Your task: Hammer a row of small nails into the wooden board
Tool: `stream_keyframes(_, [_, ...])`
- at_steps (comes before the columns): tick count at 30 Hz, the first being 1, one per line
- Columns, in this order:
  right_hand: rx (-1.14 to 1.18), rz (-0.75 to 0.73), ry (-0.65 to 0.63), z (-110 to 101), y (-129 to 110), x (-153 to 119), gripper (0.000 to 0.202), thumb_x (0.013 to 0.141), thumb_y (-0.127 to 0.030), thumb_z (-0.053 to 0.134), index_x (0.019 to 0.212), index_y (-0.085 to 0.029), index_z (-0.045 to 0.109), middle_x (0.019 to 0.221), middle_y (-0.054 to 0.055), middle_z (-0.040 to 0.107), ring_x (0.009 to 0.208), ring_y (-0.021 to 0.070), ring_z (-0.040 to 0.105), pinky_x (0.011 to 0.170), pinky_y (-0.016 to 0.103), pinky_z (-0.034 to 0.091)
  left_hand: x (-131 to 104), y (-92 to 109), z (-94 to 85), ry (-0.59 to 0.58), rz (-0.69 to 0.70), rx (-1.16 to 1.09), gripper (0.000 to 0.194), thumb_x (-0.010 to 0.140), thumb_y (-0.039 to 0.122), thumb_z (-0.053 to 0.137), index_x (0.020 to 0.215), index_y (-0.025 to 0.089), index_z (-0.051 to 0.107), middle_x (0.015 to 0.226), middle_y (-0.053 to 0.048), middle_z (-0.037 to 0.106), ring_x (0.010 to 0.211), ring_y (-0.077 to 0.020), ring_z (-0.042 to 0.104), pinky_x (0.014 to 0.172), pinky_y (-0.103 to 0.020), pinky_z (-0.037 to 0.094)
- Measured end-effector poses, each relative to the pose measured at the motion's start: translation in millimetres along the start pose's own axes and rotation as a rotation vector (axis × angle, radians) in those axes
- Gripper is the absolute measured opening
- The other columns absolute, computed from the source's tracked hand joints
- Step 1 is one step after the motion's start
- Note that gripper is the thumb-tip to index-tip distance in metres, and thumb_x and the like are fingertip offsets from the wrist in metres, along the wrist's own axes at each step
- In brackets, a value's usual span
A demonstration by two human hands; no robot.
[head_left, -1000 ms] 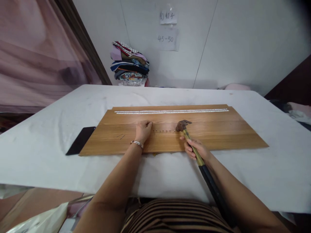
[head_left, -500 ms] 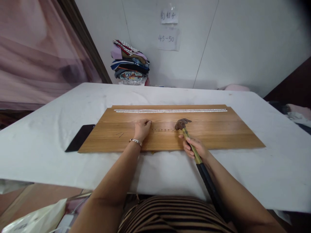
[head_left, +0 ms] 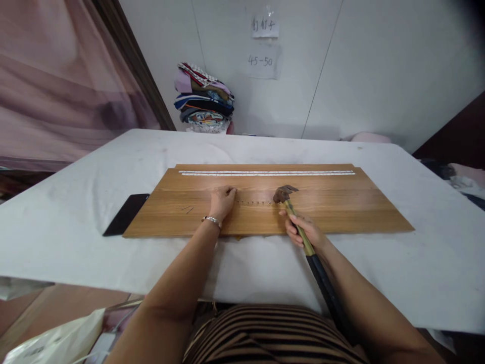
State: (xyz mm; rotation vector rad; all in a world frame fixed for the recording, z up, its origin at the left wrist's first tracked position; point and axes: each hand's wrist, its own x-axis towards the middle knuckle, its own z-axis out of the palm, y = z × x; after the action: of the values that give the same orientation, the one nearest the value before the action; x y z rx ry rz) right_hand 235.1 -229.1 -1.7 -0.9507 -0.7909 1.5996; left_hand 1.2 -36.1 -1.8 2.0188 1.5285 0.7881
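My right hand (head_left: 303, 228) is wrapped round the wooden part of a claw hammer's handle (head_left: 307, 246). Its rusty head (head_left: 282, 194) is over the brown wooden board (head_left: 364, 207), close to the right end of a row of nails (head_left: 258, 203) standing in the wood. At the left end of that row, my left hand (head_left: 223, 200) rests on the board with thumb and fingers pinched together. Whatever those fingertips hold is too small to make out. Loose nails (head_left: 188, 209) lie on the board left of this hand.
Two white measuring strips (head_left: 265, 173) run along the board's far side. A black flat object (head_left: 125, 215) lies against its left edge on the white-covered table (head_left: 68, 222). Folded clothes (head_left: 204, 98) are stacked at the back, near the wall.
Almost nothing differs. The whole view has shifted very slightly, while both hands and the hammer keep their places over the board.
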Motion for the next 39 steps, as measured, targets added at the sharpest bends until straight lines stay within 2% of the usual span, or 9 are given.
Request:
stream_keyframes(13, [0.008, -0.022, 0.014, -1.2, 1.2, 0.2, 0.046, 0.082, -0.052, 0.077, 0.113, -0.022, 0.062, 0.059, -0.010, 0.049, 0.034, 0.0060, 0.034, 0.029, 0.019, 0.029, -0.6, 1.0, 0.2, -0.002, -0.009, -0.010, 0.027, 0.089, 0.032, 0.054, 0.087, 0.020, 0.078, 0.101, -0.008, 0.081, 0.099, -0.0240, 0.072, 0.094, -0.033, 0.052])
stream_keyframes(19, [-0.004, 0.017, 0.007, -2.2, 3.5, 1.3, 0.048, 0.081, -0.053, 0.078, 0.113, -0.021, 0.061, 0.058, -0.011, 0.050, 0.034, 0.0058, 0.034, 0.029, 0.019, 0.029, -1.1, 1.7, -1.4, -0.015, -0.023, -0.001, 0.027, 0.089, 0.032, 0.054, 0.090, 0.021, 0.079, 0.102, -0.007, 0.080, 0.099, -0.0232, 0.071, 0.094, -0.032, 0.052])
stream_keyframes(24, [-0.006, -0.005, 0.013, 1.1, 3.1, -0.6, 0.044, 0.084, -0.050, 0.076, 0.114, -0.021, 0.061, 0.058, -0.011, 0.049, 0.034, 0.0059, 0.034, 0.029, 0.019, 0.029, -0.7, 1.9, -1.1, -0.012, -0.013, 0.001, 0.027, 0.089, 0.031, 0.054, 0.089, 0.021, 0.078, 0.101, -0.005, 0.081, 0.099, -0.0225, 0.071, 0.094, -0.032, 0.051])
stream_keyframes(34, [-0.029, 0.009, 0.029, 5.2, 1.9, -1.3, 0.048, 0.081, -0.051, 0.079, 0.113, -0.020, 0.060, 0.057, -0.011, 0.050, 0.033, 0.0059, 0.034, 0.029, 0.019, 0.029, -0.9, 1.4, -0.5, -0.012, -0.017, 0.000, 0.029, 0.089, 0.031, 0.053, 0.091, 0.019, 0.079, 0.102, -0.008, 0.081, 0.099, -0.0245, 0.072, 0.093, -0.033, 0.052])
stream_keyframes(39, [-0.041, 0.001, 0.021, 3.1, 2.5, -1.5, 0.045, 0.084, -0.049, 0.076, 0.115, -0.020, 0.060, 0.058, -0.011, 0.049, 0.034, 0.0061, 0.035, 0.029, 0.019, 0.029, -1.3, 2.2, -1.1, -0.005, -0.015, -0.014, 0.027, 0.088, 0.031, 0.054, 0.090, 0.020, 0.079, 0.103, -0.007, 0.081, 0.100, -0.0245, 0.072, 0.095, -0.034, 0.052])
